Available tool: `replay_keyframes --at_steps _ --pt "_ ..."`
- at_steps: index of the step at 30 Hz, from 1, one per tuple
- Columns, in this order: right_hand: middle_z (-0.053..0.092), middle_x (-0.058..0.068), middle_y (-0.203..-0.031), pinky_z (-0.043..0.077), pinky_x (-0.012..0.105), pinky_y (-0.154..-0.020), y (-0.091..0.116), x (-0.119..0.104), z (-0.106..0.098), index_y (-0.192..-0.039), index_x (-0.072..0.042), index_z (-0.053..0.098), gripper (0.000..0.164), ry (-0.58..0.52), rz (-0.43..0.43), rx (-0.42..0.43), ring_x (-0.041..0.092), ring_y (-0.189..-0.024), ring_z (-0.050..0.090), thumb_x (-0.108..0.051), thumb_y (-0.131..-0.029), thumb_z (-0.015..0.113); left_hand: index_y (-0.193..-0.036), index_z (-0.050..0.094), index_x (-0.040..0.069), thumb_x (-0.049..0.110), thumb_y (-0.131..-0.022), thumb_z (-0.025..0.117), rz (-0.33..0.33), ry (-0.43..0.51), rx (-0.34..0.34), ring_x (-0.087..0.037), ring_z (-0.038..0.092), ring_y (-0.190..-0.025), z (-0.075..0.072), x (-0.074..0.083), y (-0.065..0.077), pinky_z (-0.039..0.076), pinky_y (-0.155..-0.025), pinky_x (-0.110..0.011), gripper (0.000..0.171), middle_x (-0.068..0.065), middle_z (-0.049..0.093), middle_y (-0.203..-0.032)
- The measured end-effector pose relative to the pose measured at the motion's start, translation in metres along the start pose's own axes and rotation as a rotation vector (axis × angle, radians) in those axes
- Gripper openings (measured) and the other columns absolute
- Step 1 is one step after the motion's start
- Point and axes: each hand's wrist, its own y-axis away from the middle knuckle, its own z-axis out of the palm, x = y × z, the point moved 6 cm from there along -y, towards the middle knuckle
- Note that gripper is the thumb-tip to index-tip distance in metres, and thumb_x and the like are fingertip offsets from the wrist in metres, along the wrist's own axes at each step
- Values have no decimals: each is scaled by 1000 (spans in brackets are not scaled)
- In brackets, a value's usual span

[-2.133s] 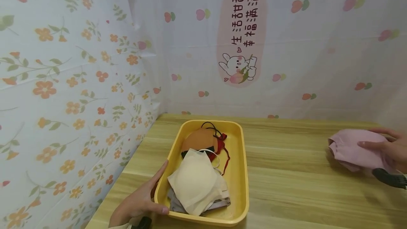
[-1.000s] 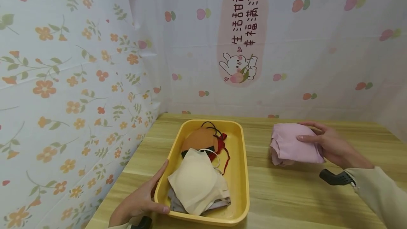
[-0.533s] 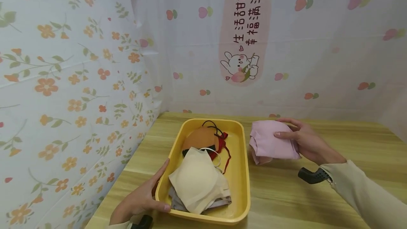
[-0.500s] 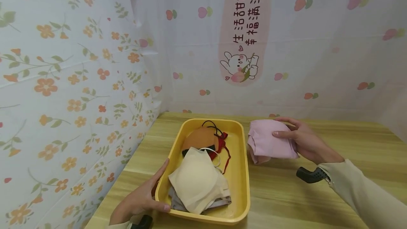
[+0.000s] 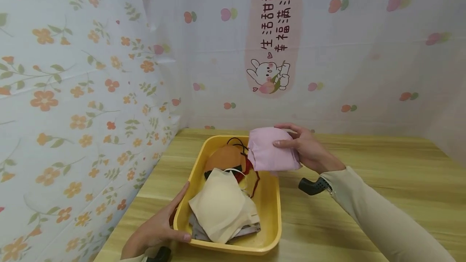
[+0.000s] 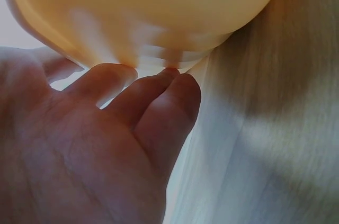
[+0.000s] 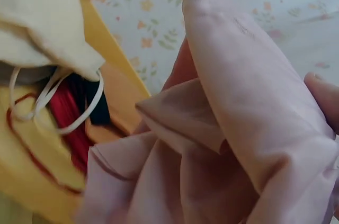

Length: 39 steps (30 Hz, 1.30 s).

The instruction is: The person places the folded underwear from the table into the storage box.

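My right hand [image 5: 309, 148] grips a folded pink bra [image 5: 269, 151], thumb on its near face. The bra hangs over the right far part of a yellow tray [image 5: 274, 229]; its folded layers show in the right wrist view. My left hand [image 5: 156, 227] holds the tray's near left corner, thumb at the rim and fingers against the outer wall [image 6: 148, 12]. Inside the tray lie a cream bra [image 5: 220, 205] on a grey folded cloth [image 5: 200, 229], an orange-brown cup-shaped garment [image 5: 225, 159] with black edging, and a red garment with thin straps, partly hidden.
The tray stands on a wood-grain table [image 5: 346, 189], near its left side. A floral sheet [image 5: 73, 112] hangs at the left and a printed backdrop [image 5: 327, 51] rises behind. The wrist cameras' black mounts [image 5: 313, 186] stick out beneath the wrists.
My right hand has carried the pink bra leftward from the table's far right to above the tray. My left hand stays on the tray corner. The head view has shifted slightly.
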Motion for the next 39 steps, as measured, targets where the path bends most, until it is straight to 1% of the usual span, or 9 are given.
replay_keyframes --at_steps 3,7,16,20,23,27,30,36,39 --pt "48 8 -136 57 34 -83 -15 3 13 -146 -16 45 61 -17 14 3 22 -106 58 -10 -92 72 -161 -15 29 31 -84 82 -3 4 1 -43 23 -148 0 0 1 44 -102 -16 123 -22 -11 -168" --pt "43 12 -143 56 32 -84 -34 10 30 -150 -15 43 64 -35 27 5 25 -111 55 -3 -92 69 -161 -14 30 32 -84 81 -5 8 -1 -44 20 -149 0 1 0 44 -102 -16 123 -21 -13 -168" --pt "43 17 -145 56 29 -82 -60 21 65 -150 -12 43 66 -81 58 -29 27 -115 54 9 -91 62 -161 -14 32 29 -83 83 -22 18 11 -40 25 -147 -1 0 2 45 -101 -18 124 -22 -11 -168" --pt "42 19 -147 55 31 -89 -68 20 80 -151 -10 41 66 -70 52 -40 31 -123 51 10 -91 60 -161 -13 30 26 -83 83 -13 20 12 -36 27 -146 -2 0 2 45 -101 -18 124 -22 -9 -168" --pt "43 22 -147 54 36 -94 -74 22 90 -150 -8 41 64 -61 55 -13 35 -128 51 9 -91 60 -161 -13 29 25 -82 82 2 6 12 -31 33 -142 -3 0 1 46 -101 -18 124 -24 -7 -168" --pt "46 23 -147 56 32 -87 -79 27 102 -147 -8 44 62 -40 63 36 36 -129 52 9 -90 62 -162 -13 27 23 -82 82 12 -21 18 -25 43 -136 -5 0 0 47 -100 -18 124 -25 0 -167" --pt "46 23 -146 54 31 -84 -81 32 110 -146 -7 46 63 35 57 55 35 -126 52 9 -88 65 -162 -14 26 22 -82 82 10 -21 12 -24 44 -135 -5 0 0 46 -100 -18 125 -26 1 -167" --pt "56 19 -141 52 46 -102 -84 36 117 -139 -8 55 57 432 -31 102 35 -124 56 -4 -85 76 -161 -14 29 25 -83 82 2 -4 2 -35 34 -142 -2 -1 0 46 -100 -19 124 -26 -5 -167" --pt "58 18 -140 49 50 -106 -83 31 120 -137 -6 58 55 567 -113 105 35 -124 56 -8 -85 77 -161 -14 29 26 -83 82 2 -5 6 -38 33 -143 -2 -1 0 47 -100 -19 124 -26 -5 -168"
